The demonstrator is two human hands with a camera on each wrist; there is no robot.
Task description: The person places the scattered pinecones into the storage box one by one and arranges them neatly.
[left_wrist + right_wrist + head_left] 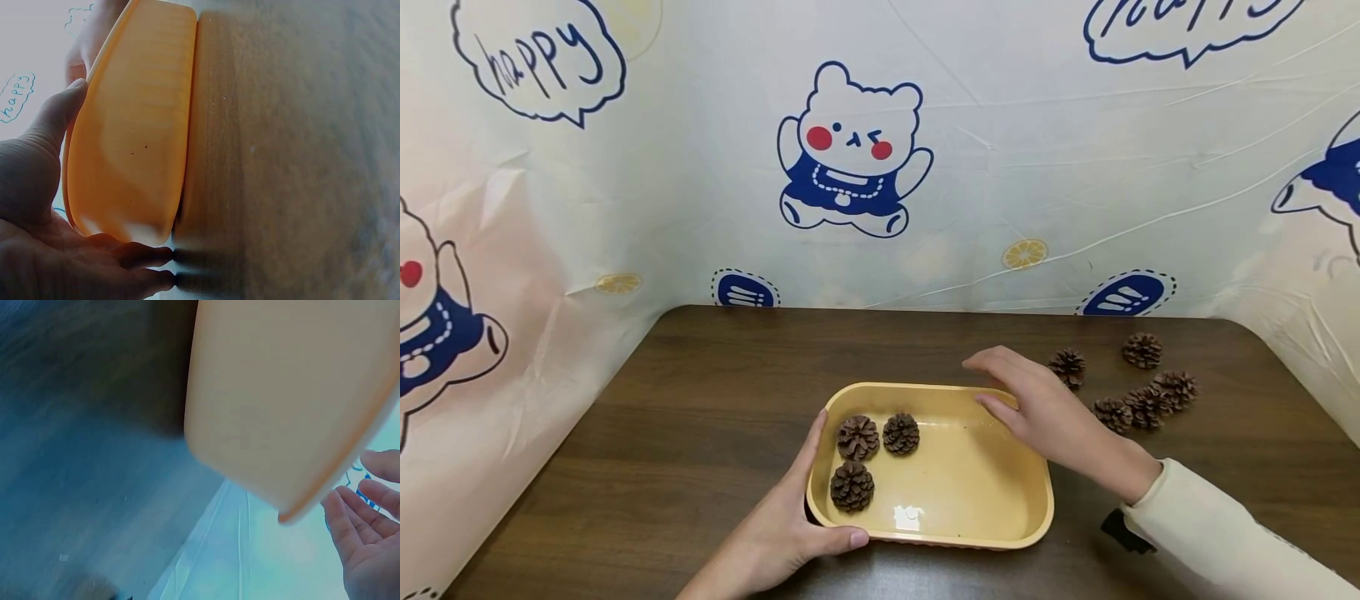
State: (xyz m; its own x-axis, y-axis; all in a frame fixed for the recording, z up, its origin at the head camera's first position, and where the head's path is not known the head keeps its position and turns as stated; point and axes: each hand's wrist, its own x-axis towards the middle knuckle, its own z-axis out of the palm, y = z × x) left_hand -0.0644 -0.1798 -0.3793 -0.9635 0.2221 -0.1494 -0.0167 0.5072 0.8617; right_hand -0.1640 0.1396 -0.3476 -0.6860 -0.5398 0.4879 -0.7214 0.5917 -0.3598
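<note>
A yellow rectangular plastic basin [962, 500] stands on the table with three brown pine cones in its left part: one at the back left [857, 437], one beside it [901, 434] and one at the front left [852, 487]. My left hand [782, 517] holds the basin's front left corner, thumb along the front wall and fingers along the left side. In the left wrist view its thumb [62, 109] lies at the rim. Over the basin's back right corner hovers my right hand [1045, 408], fingers spread from the thumb, holding nothing visible.
To the right of the basin lie several loose pine cones [1146, 407], one farther back [1142, 351] and one partly behind the right hand [1067, 367]. A printed cloth [962, 208] hangs behind the dark wooden table [715, 400].
</note>
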